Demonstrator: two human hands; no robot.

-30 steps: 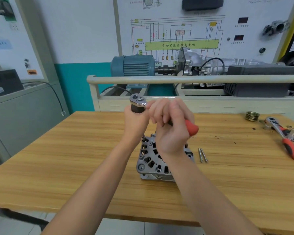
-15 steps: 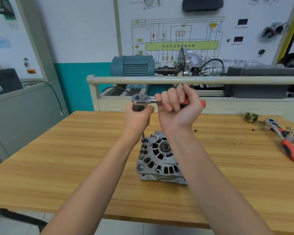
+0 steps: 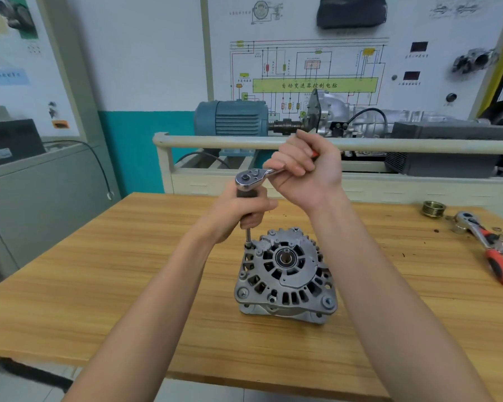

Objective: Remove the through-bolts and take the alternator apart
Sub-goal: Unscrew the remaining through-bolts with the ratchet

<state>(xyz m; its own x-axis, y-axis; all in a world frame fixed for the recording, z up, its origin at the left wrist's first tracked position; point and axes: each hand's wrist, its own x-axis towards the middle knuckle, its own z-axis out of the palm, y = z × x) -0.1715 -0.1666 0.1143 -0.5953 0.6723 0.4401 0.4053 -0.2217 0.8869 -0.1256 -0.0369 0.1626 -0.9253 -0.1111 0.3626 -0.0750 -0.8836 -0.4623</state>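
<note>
I have the alternator standing on its rear housing at the centre of the frame, on the wooden bench, with its slotted front face and bearing turned up toward me. My left hand is curled round the dark socket and the extension directly under the ratchet head, keeping the tool upright; the thin shaft drops from below that fist to a bolt head at the upper left rim of the housing. My right hand is closed round the ratchet handle, just above and right of the left, with a sliver of red grip showing past the knuckles.

The alternator looks to me like a dense cast-metal lump, heavy enough to stay put under light torque but likely to twist on the smooth wood if a bolt is tight. It is rigid and its fins and mounting ears would give good purchase. I would take it by the outer rim or the ears, not by the vent slots or the bearing centre. The through-bolts are long and thin, so I judge the socket must stay square on the head or it could slip and round it.

At the right edge of the frame lie a second ratchet with a red handle and a brass-coloured pulley, well apart from the work
</note>
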